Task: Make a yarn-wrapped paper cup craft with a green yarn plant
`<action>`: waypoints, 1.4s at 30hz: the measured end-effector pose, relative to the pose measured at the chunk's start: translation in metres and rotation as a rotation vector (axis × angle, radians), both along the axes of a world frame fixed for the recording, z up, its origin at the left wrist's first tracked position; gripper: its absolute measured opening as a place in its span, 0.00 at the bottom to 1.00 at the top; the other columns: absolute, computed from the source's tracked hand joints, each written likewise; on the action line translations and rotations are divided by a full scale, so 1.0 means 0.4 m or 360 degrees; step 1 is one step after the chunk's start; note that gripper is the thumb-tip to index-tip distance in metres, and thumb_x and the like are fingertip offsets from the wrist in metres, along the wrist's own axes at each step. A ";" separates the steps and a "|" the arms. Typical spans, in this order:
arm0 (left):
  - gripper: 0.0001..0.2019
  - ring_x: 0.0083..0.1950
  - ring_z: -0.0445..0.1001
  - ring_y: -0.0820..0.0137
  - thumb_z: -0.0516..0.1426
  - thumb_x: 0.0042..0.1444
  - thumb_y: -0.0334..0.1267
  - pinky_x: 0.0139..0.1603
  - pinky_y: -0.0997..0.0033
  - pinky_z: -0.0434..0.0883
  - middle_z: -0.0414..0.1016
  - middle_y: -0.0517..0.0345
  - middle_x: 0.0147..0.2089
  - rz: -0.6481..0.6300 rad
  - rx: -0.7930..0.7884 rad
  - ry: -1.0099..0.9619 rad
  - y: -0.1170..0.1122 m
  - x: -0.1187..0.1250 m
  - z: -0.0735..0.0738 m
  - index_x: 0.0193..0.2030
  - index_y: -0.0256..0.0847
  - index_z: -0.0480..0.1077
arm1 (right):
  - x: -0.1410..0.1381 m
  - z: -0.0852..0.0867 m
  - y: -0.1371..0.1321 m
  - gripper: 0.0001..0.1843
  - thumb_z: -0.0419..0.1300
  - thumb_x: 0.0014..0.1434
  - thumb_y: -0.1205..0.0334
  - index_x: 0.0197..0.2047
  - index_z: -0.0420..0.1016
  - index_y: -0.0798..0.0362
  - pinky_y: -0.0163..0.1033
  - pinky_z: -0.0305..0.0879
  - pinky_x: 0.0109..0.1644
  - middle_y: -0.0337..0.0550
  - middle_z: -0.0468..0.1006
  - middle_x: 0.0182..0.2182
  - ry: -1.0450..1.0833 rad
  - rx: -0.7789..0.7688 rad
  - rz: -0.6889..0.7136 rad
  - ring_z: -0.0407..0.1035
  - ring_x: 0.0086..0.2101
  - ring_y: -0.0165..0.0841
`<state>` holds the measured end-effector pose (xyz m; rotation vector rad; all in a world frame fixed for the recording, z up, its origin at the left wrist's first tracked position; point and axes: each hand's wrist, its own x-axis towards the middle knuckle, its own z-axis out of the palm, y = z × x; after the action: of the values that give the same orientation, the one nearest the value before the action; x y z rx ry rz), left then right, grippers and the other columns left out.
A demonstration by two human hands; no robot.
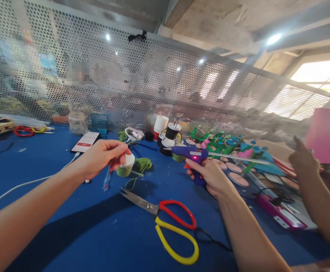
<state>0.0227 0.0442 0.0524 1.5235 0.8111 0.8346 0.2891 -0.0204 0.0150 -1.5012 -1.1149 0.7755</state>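
My left hand [111, 155] is closed, its fingers at the left side of a small white paper cup [129, 160] with green yarn wound round its lower part. Thumb and forefinger are pinched together above the cup, and a thin green strand shows by their tips. A loose bundle of green yarn [144, 164] lies just right of the cup. My right hand [203, 172] grips a blue hot glue gun [186, 152] with a lit red light; its nozzle points left, and a long glue stick [238, 158] sticks out behind. Open scissors [153, 209] with red and yellow handles lie in front.
Blue table [97, 230] beneath. Phone [86, 141] with a white cable at left; stacked white cups [161, 124] and black-wrapped cups [173, 131] behind. Flower-like crafts [233, 145] and a purple power strip [279, 213] at right. Another person's hand [305, 158] is beside pink card. Mesh panel [142, 75] stands behind.
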 end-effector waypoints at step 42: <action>0.10 0.18 0.62 0.79 0.52 0.47 0.42 0.18 0.80 0.57 0.70 0.63 0.19 -0.0204 0.0838 0.1038 0.009 0.023 0.038 0.26 0.38 0.70 | -0.108 0.106 0.051 0.14 0.52 0.53 0.57 0.30 0.75 0.56 0.32 0.58 0.31 0.43 0.75 0.28 -0.1335 0.0332 0.0589 0.66 0.29 0.30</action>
<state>0.0319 0.0480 0.0677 2.3542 0.9864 0.4626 0.2457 0.0000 0.0572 -1.4826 -2.0694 0.2214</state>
